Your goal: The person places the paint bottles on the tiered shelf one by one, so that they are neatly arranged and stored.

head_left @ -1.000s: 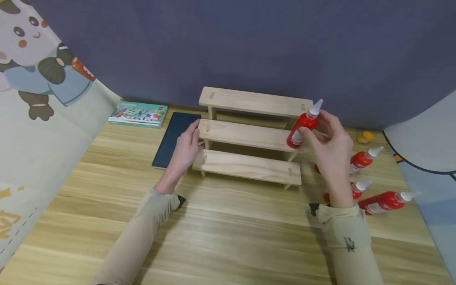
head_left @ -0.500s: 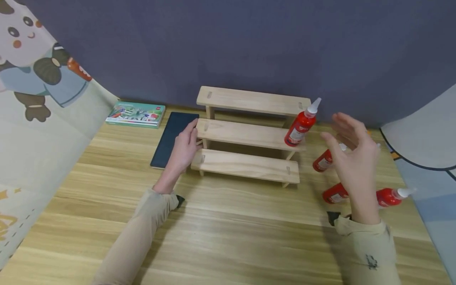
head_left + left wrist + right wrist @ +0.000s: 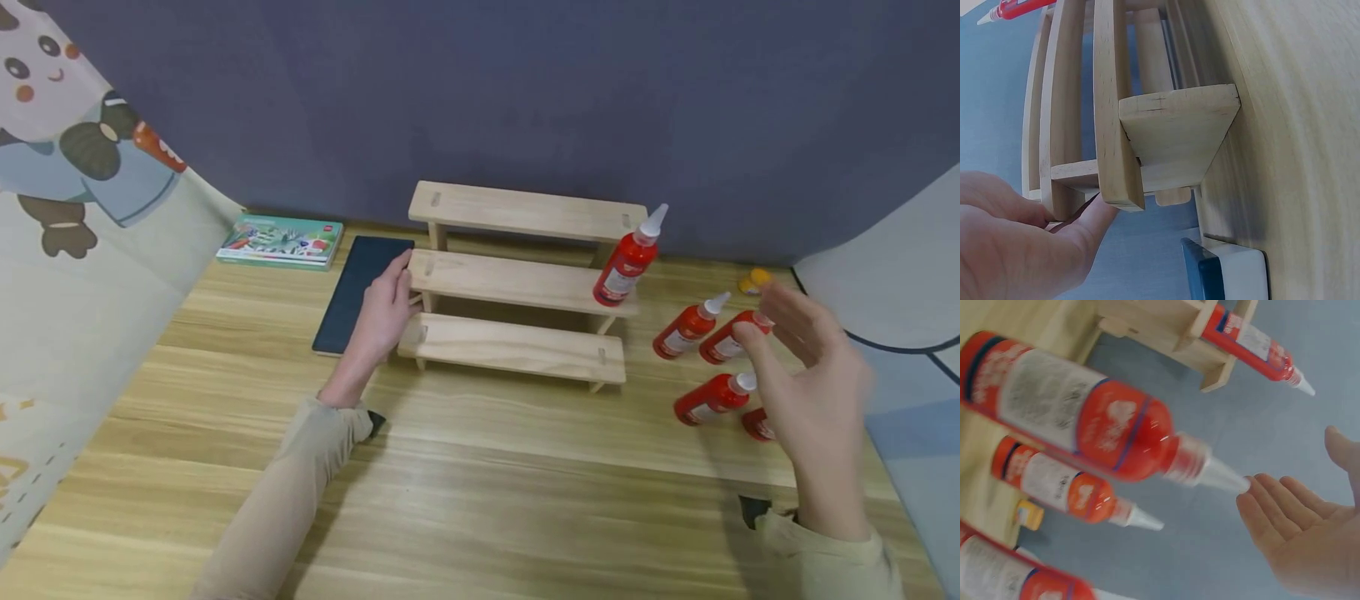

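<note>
A three-step wooden rack stands on the table. My left hand holds the left end of its middle step; in the left wrist view the thumb and fingers lie about that end. On the right end of the middle step stands a red squeeze bottle with a white pointed nozzle. My right hand hovers above several matching red bottles on the table, partly hiding some. Its fingers are apart and hold nothing. In the right wrist view, one near bottle looms large beside the open hand.
Left of the rack lie a dark flat book and a green illustrated box or book stack. A small yellow-capped jar stands at the back right. A dark blue panel rises behind; printed walls flank both sides.
My right hand has let go of the red bottle on the middle step and moved right and toward me, over the other bottles. My left hand has stayed at the rack.
</note>
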Motion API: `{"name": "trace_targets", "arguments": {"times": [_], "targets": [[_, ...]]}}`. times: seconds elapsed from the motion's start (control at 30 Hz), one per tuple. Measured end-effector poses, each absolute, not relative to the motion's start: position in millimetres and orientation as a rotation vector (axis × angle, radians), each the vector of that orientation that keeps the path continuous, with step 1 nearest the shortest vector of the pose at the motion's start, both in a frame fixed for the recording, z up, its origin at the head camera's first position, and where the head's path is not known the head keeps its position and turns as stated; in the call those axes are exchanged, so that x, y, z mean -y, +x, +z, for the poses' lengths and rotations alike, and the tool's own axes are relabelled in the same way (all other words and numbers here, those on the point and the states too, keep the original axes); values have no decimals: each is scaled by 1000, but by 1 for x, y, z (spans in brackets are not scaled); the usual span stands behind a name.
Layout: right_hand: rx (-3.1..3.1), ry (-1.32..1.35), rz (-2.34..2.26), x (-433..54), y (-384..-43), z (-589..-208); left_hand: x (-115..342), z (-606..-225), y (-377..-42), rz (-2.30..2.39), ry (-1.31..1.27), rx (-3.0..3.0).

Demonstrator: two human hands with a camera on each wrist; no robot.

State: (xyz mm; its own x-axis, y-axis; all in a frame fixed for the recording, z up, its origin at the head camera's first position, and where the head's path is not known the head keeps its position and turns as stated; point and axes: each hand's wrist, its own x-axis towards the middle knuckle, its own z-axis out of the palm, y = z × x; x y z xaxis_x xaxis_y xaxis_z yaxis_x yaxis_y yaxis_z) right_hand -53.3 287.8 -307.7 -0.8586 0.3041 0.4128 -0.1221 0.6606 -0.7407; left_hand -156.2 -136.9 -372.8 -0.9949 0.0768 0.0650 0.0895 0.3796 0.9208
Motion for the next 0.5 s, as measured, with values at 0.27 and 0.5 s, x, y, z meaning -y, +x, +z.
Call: {"name": "trace_targets", "arguments": {"times": [0.27, 0.5], "targets": [[2438, -206, 1072, -306, -38, -327, 137, -374, -156, -1734, -154, 2593], [2564, -220, 1064, -318, -29, -343, 137, -373, -156, -1741, -139, 2604]]}}
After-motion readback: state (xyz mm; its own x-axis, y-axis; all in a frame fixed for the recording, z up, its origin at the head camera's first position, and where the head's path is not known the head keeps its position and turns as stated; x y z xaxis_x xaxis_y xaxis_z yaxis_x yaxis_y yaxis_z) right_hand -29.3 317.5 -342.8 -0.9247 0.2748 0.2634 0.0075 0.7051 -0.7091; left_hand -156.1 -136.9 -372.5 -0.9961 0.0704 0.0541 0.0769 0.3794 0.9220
